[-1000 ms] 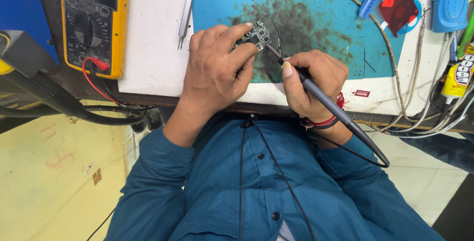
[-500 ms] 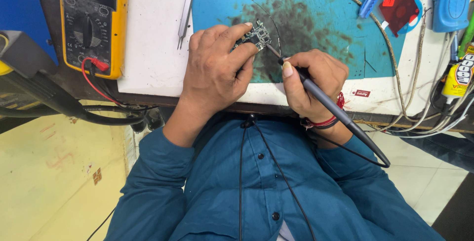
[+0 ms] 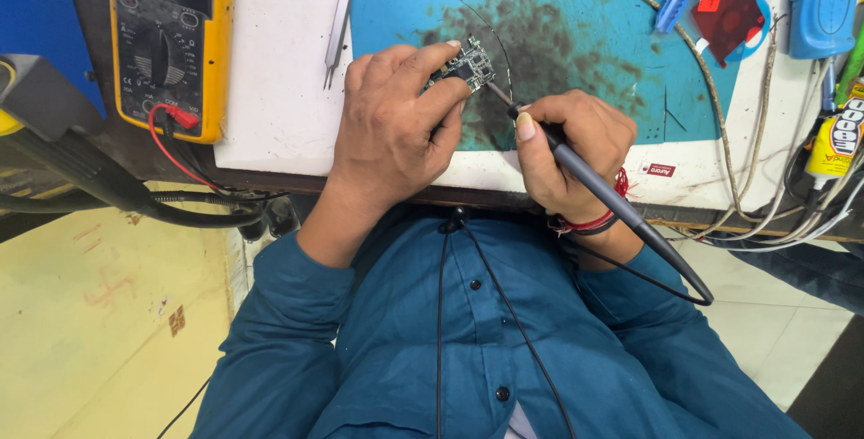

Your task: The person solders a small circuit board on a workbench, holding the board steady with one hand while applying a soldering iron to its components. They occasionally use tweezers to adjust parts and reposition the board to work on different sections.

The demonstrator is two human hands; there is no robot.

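My left hand (image 3: 391, 124) pinches a small circuit board (image 3: 470, 67) against the stained blue work mat (image 3: 576, 52), fingers wrapped over its near side. My right hand (image 3: 571, 151) grips a slim dark soldering iron (image 3: 612, 201) like a pen. Its metal tip touches the right edge of the board. The iron's cable loops back past my right wrist, which wears red thread bands. Both forearms are in teal sleeves.
A yellow multimeter (image 3: 171, 43) with a red lead plugged in lies at the left. Metal tweezers (image 3: 340, 21) rest on the white bench top (image 3: 270, 88). A red card (image 3: 727, 12), a blue case (image 3: 823, 3), a glue tube (image 3: 832, 138) and tangled cables (image 3: 765, 196) crowd the right.
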